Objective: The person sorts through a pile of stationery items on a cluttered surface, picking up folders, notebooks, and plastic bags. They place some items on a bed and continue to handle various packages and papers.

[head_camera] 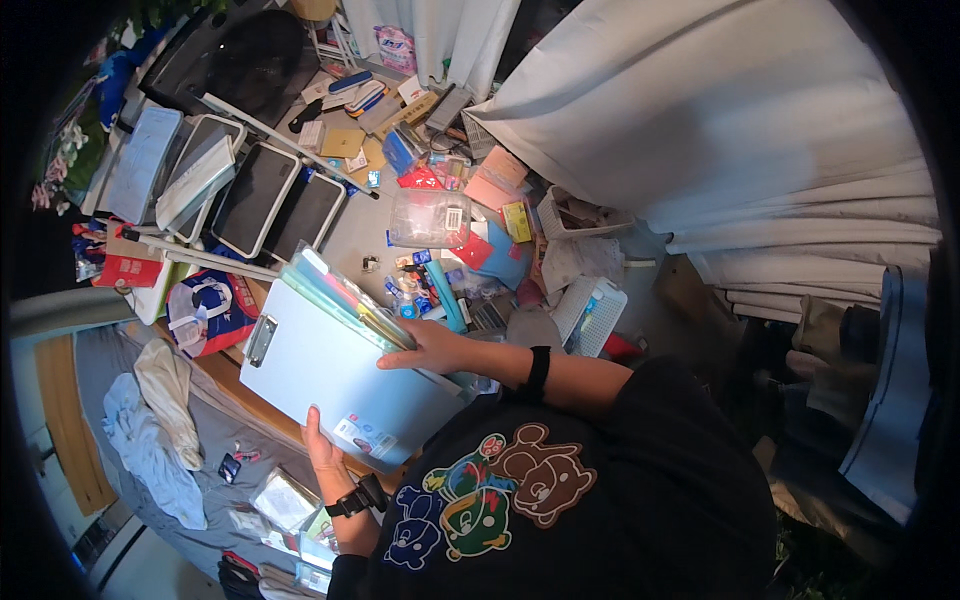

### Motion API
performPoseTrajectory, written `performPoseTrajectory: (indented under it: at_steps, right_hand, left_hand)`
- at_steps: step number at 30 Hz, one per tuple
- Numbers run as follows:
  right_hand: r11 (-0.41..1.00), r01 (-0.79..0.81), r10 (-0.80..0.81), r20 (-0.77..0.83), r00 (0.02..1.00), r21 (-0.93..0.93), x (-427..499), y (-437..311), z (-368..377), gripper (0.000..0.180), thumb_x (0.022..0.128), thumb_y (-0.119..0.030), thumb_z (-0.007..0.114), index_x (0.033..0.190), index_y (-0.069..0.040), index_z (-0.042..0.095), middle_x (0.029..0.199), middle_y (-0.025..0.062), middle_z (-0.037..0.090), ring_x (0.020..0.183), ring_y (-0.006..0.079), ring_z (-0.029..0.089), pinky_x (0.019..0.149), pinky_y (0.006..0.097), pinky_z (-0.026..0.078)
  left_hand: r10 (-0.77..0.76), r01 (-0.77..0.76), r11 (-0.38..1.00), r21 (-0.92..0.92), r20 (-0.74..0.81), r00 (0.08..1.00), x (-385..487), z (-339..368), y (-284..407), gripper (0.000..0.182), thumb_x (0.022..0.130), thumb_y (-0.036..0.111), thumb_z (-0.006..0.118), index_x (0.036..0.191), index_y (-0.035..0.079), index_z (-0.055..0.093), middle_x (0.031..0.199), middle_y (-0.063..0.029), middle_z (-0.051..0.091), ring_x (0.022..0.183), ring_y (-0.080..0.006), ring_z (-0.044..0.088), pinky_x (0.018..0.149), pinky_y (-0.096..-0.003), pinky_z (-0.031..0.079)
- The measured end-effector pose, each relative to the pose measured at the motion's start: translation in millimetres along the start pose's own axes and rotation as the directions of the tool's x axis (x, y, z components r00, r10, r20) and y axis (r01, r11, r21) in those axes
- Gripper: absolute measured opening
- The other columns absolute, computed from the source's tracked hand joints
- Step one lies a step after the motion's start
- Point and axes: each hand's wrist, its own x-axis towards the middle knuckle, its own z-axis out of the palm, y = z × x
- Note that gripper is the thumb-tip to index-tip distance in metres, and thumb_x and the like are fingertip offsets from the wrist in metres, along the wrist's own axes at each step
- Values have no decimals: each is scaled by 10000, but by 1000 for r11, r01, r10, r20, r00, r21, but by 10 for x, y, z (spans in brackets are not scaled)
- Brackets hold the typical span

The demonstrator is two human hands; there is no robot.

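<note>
A pale blue-white clipboard (322,367) with a metal clip (261,340) is held tilted in front of my body. Along its upper side a stack of clear and coloured plastic folders (341,292) fans out. My left hand (324,444) grips the clipboard's lower edge, thumb on its face. On the opposite edge, my right hand (429,347) clasps folders and clipboard together. A printed sticker (365,435) bears writing near the board's bottom end. The fingers behind the stack are hidden.
A folding step ladder (255,199) stands upper left. Floor clutter includes a clear plastic box (429,217), white baskets (592,315) and small packages. A bed (217,420) with clothes (150,442) lies at left, beside a dark blue and red bag (212,311). Pale curtains (675,112) hang at right.
</note>
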Motion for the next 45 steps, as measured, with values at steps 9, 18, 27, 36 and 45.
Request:
performPoseTrajectory:
  at_steps: [9,18,27,36,45]
  right_hand:
    - [997,-55,50,97,994,49,49,264,-125,826,764,-502,775,1326,29,486,1158,196,637,1044,268,621,921,357,468]
    - [994,-104,103,-43,994,-14,20,379,-87,802,718,-493,808,1256,48,560,1098,200,661,1019,271,634,917,340,472]
    - [997,-70,67,90,994,38,-187,497,-99,725,681,-493,827,1149,22,623,1041,176,690,978,269,658,858,360,495]
    - [997,-50,55,111,992,-51,-106,501,-5,530,782,-271,800,1172,32,606,1033,116,690,929,220,651,834,332,511]
    - [939,-323,286,251,925,119,386,313,163,451,814,-66,740,1221,28,570,1082,126,671,945,224,669,837,346,546]
  left_hand:
    - [-19,22,998,54,-61,998,-23,196,13,590,899,223,652,1365,-58,425,1247,-182,570,1111,-296,585,939,-415,497]
    - [-50,51,999,6,-136,990,-72,190,-92,532,931,335,609,1283,-50,508,1197,-168,613,1034,-293,624,880,-420,519]
    - [-67,75,997,33,-192,979,-392,57,-397,507,947,373,580,1242,-38,549,1147,-160,638,1014,-295,629,877,-399,513]
    - [14,7,997,71,-282,959,-542,158,-327,474,939,283,611,1246,-70,537,1132,-175,647,962,-286,652,862,-383,531]
    - [120,-123,992,21,-438,891,-835,388,-247,425,848,240,759,1154,-6,599,1009,-62,655,887,-156,632,782,-294,523]
